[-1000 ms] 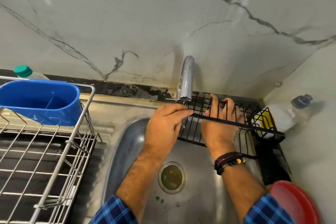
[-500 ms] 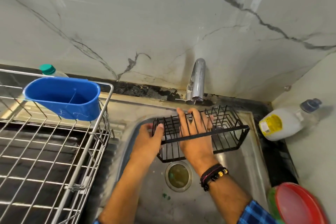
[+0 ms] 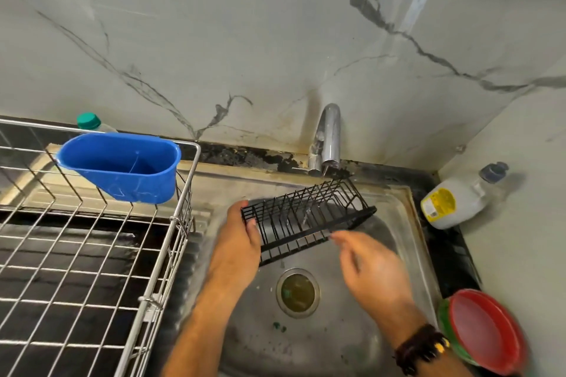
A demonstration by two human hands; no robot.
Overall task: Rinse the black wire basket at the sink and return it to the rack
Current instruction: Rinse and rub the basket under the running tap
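Gripping the black wire basket (image 3: 306, 217) over the sink (image 3: 407, 242) by its 9 o'clock end, the left hand (image 3: 239, 242) should support it fully, since the blurred, loosely spread right hand (image 3: 372, 269) holds nothing, before carrying it toward the rack (image 3: 92, 254) at 9 o'clock.

Sink area, items counted:
- basket (image 3: 306, 217), black wire: 1
- rack (image 3: 92, 254), steel: 1
- tub (image 3: 122, 168), blue: 1
- tap (image 3: 329, 138): 1
- drain (image 3: 297, 292): 1
- jug (image 3: 453, 205), white: 1
- bottle (image 3: 89, 122), green cap: 1
- plates (image 3: 487, 337), red over green: 2
- hands: left (image 3: 239, 248), right (image 3: 373, 275): 2
- bracelet (image 3: 421, 349): 1
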